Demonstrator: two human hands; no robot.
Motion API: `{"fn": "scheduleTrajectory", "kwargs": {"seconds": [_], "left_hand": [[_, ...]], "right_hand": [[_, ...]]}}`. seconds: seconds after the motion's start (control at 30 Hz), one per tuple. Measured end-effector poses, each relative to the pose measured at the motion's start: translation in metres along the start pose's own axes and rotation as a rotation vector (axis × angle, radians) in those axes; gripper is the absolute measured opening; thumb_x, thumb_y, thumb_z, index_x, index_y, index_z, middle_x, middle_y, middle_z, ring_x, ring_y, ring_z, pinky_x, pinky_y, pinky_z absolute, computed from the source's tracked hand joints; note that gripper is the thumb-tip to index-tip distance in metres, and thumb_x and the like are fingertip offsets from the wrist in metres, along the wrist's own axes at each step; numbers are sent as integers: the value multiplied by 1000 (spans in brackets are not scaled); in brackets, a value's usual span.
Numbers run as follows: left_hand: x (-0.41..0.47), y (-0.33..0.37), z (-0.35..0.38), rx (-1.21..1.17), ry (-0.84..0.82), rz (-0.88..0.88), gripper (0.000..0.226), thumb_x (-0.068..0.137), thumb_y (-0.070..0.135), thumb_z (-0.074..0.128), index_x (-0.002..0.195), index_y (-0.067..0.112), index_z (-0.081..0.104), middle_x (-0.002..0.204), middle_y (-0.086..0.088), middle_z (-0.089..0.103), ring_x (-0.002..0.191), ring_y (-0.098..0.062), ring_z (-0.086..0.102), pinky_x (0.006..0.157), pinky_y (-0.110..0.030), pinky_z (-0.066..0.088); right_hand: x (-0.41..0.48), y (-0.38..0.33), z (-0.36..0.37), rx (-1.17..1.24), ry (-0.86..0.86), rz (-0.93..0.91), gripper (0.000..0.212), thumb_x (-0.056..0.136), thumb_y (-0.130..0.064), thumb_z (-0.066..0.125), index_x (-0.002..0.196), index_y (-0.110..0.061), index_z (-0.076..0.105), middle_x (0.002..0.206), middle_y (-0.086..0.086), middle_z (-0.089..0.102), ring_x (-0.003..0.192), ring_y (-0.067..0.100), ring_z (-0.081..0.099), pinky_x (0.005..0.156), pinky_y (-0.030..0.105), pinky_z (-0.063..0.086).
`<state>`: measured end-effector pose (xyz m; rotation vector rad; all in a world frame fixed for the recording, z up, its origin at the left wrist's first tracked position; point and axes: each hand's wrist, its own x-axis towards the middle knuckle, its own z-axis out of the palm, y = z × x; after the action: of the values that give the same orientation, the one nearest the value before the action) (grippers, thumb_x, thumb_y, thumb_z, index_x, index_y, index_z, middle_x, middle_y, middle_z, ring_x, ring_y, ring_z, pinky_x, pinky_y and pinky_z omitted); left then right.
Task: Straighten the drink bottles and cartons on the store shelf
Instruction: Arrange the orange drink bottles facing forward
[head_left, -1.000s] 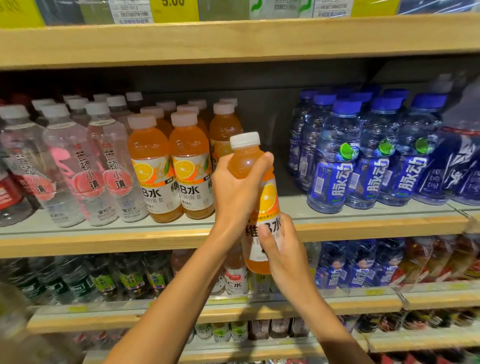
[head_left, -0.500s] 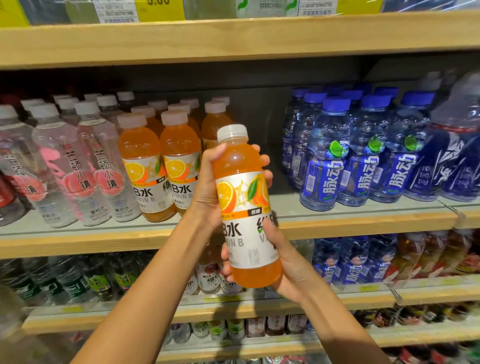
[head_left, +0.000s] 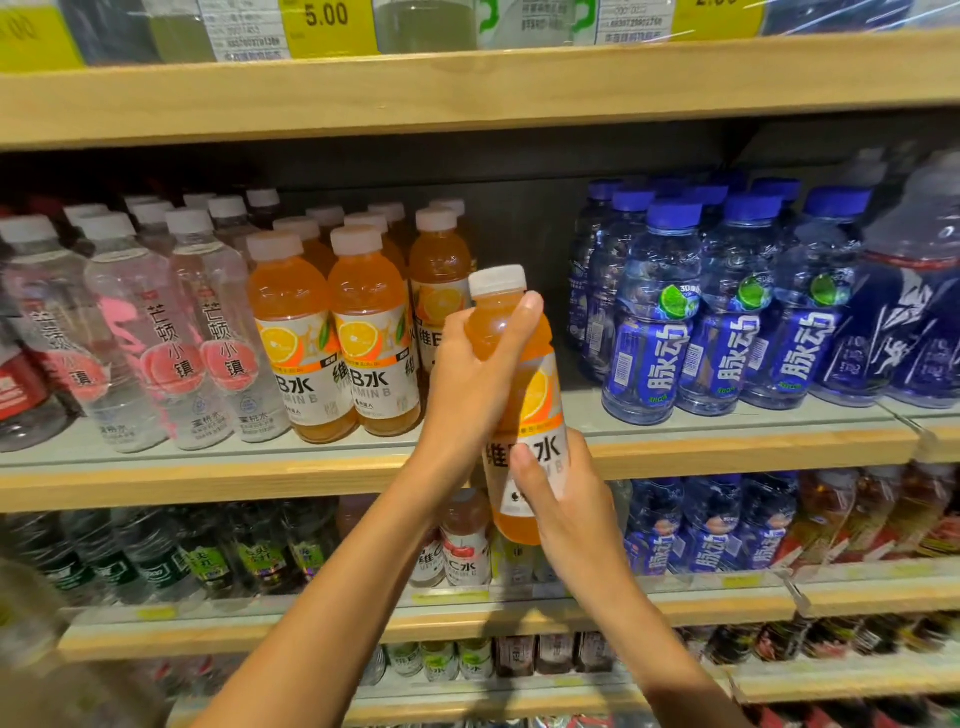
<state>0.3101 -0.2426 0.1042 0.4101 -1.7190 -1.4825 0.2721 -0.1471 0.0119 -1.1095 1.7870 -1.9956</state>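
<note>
Count: one orange-drink plastic bottle with a white cap, held near upright off the wooden-edged shelf, in front of the bare lane between the orange and blue rows. The left hand grasps its shoulder and the right hand grasps its lower label. On the shelf front stand two matching orange bottles, with a third set back and partly hidden by the left hand, three clear pink-labelled bottles, and three blue-capped blue bottles; the rows behind are uncountable.
</note>
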Motion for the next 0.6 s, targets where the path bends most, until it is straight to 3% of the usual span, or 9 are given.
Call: {"fn": "scheduleTrajectory", "kwargs": {"seconds": [0.07,0.17,0.27,0.33,0.37,0.43,0.5,0.6], "left_hand": [[0,0,6,-19,74,-38,36,77,54,69,99,27,59,88,10,70,80,-1,68,77,-24,55],[0,-1,12,-29,136,-27,25,76,45,75,81,23,65,78,4,73,76,-8,70,75,-28,56],[1,1,9,-118,97,-67,16,80,33,73,76,20,65,67,6,70,68,-8,68,68,-25,55],[3,3,2,-255,5,-187,14,80,29,71,78,15,68,76,-4,70,71,-19,67,66,-29,55],[5,3,-2,-349,-66,-257,15,77,29,70,77,14,71,80,-9,70,71,-23,67,66,-31,55],[9,5,-9,-525,-241,-371,20,69,34,73,73,15,76,83,-10,71,69,-24,68,66,-32,56],[12,5,-14,-677,-398,-427,36,59,36,81,85,12,74,87,-9,70,71,-23,67,69,-32,55],[20,-1,-18,-846,-590,-441,53,55,37,84,97,10,66,92,-8,66,73,-22,66,73,-32,52]], "right_hand": [[-7,3,3,-98,36,-4,53,80,-64,49,122,-31,45,98,-12,66,86,-1,62,64,7,43],[-15,7,9,-184,16,16,73,81,-76,37,137,-29,31,119,-8,57,105,3,56,79,10,43],[-15,5,5,-58,-56,33,60,84,-70,38,133,-36,33,115,-23,60,103,-8,57,77,7,44],[-9,1,-5,171,-120,111,45,87,-61,40,124,-37,46,106,-30,65,100,-10,60,79,7,47],[-4,-1,-11,311,-167,189,45,87,-58,40,125,-36,51,111,-26,66,107,-5,60,88,15,49],[2,-4,-20,510,-292,360,60,88,-57,39,137,-24,48,129,3,61,120,19,57,103,40,45],[6,-10,-24,663,-453,428,71,89,-59,42,142,-12,41,127,22,59,114,32,60,95,44,49],[11,-15,-23,810,-611,449,71,88,-53,55,142,-8,40,122,24,60,106,35,62,91,45,50]]}}
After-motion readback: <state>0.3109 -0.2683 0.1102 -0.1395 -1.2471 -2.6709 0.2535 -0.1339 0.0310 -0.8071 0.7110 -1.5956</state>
